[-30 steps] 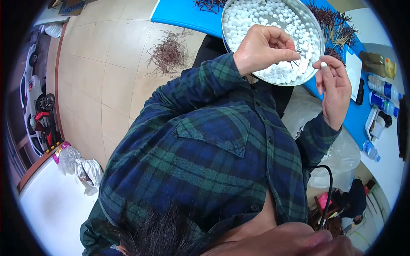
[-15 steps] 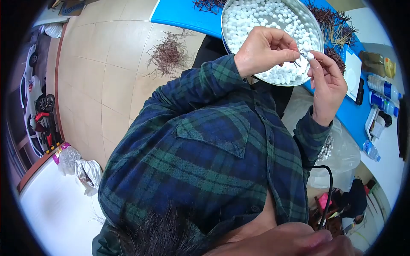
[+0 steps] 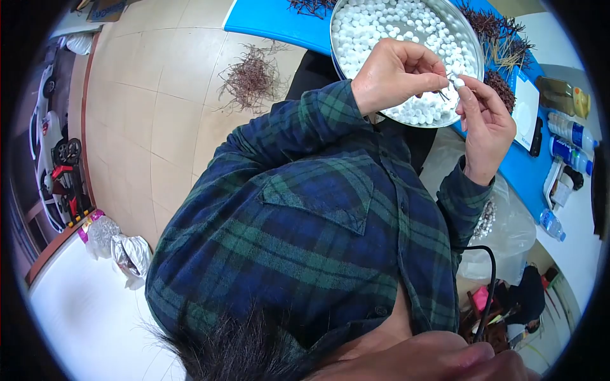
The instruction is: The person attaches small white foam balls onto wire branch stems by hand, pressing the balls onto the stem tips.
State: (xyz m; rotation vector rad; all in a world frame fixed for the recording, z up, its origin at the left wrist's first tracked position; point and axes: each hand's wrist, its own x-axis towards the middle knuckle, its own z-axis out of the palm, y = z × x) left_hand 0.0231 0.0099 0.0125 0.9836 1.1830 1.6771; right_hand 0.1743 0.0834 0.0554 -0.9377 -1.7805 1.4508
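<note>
My left hand (image 3: 397, 76) is over the round metal tray (image 3: 332, 47), thumb and forefinger pinched on a thin dark stem (image 3: 443, 95). Beside it, my right hand (image 3: 488, 130) pinches a small white ball (image 3: 459, 83) between thumb and fingertips. The fingertips of both hands are nearly together, with the stem's upper end close to the ball. Many loose white balls (image 3: 362, 32) lie in the tray under the hands. The exact contact between stem and ball is too small to make out.
Dark stem bundles (image 3: 486, 25) lie on the blue table (image 3: 273, 24) right of the tray. Farther right are water bottles (image 3: 570, 130) and a white sheet (image 3: 525, 111). A stem pile (image 3: 248, 79) is on the floor. A plastic bag (image 3: 508, 222) and another person (image 3: 527, 298) are lower right.
Both hands keep nearly the same pose. The white ball and the fingertips have shifted very slightly.
</note>
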